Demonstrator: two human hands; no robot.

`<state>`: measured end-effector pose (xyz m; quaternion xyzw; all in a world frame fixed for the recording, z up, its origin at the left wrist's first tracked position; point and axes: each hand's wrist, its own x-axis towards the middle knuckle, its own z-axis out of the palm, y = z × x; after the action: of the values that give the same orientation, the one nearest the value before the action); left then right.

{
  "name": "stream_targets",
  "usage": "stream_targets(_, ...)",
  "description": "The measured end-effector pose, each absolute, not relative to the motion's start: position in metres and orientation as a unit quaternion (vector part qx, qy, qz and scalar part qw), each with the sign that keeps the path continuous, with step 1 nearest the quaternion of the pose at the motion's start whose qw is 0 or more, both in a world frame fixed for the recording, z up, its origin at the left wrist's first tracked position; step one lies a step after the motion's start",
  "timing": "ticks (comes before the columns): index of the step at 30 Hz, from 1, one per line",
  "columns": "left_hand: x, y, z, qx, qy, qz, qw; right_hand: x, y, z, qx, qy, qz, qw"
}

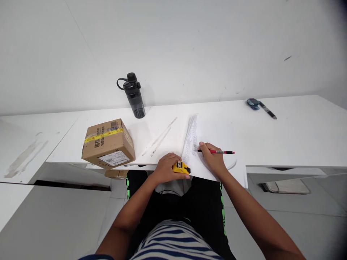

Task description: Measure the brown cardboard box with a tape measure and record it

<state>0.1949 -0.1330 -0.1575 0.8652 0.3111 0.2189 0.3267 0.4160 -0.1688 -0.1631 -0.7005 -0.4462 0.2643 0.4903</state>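
Note:
In my left hand (pixel 168 169) is a yellow and black tape measure (pixel 181 167), held at the front edge of the table over the near left side of the paper. My right hand (pixel 213 159) is closed around a red and black pen (pixel 219 152), which lies nearly level across the fingers. Under that hand an open notebook (pixel 204 164) is spread, its left pages curling up and covered with handwriting. The writing is too small to read. Part of the right page is hidden by my right hand and forearm.
A taped cardboard box (pixel 108 142) with a white label stands left, at the table's front edge. Behind it is a black water bottle (pixel 135 97). A dark blue round object (pixel 253 103) and a marker (pixel 268 110) lie at the back right of the white table (pixel 292 141).

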Motion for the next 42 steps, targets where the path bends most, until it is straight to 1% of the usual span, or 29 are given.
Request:
stream_targets(4, 0.194, -0.132, -0.157, 0.858, 0.321, 0.219, 0.336, 0.423, -0.169, -0.163, -0.692, -0.517, 0.212, 0.457)
stream_targets(8, 0.192, -0.131, -0.157, 0.853, 0.319, 0.222, 0.349, 0.431, -0.168, -0.172, -0.670, -0.652, 0.071, 0.348)
stream_targets(11, 0.190, -0.132, -0.157, 0.851, 0.322, 0.214, 0.355, 0.436, -0.167, -0.183, -0.684, -0.678, -0.016, 0.270)
stream_targets(15, 0.189, -0.133, -0.156, 0.852, 0.322, 0.216, 0.352, 0.442, -0.170, -0.189, -0.708, -0.674, -0.012, 0.209)
stream_targets(18, 0.189, -0.133, -0.155, 0.852, 0.324, 0.215, 0.350, 0.447, -0.175, -0.187, -0.715, -0.675, 0.002, 0.180)
stream_targets(21, 0.188, -0.132, -0.154, 0.853, 0.327, 0.207, 0.350, 0.452, -0.179, -0.186, -0.709, -0.685, 0.000, 0.167)
stream_targets(26, 0.189, -0.132, -0.154, 0.852, 0.323, 0.216, 0.352, 0.456, -0.183, -0.189, -0.703, -0.691, 0.002, 0.168)
stream_targets(30, 0.188, -0.133, -0.153, 0.848, 0.322, 0.214, 0.363, 0.453, -0.185, -0.181, -0.708, -0.689, 0.010, 0.152)
stream_targets(35, 0.187, -0.131, -0.157, 0.828, 0.322, 0.234, 0.395, 0.461, -0.169, -0.167, -0.770, -0.622, -0.051, 0.128)
stream_targets(38, 0.185, -0.136, -0.159, 0.791, 0.310, 0.278, 0.449, 0.465, -0.159, -0.163, -0.807, -0.584, -0.032, 0.085)
stream_targets(40, 0.181, -0.144, -0.158, 0.730, 0.303, 0.338, 0.510, 0.457, -0.159, -0.158, -0.803, -0.587, -0.008, 0.105)
stream_targets(42, 0.172, -0.157, -0.153, 0.667, 0.303, 0.441, 0.519, 0.437, -0.166, -0.147, -0.752, -0.631, 0.031, 0.191)
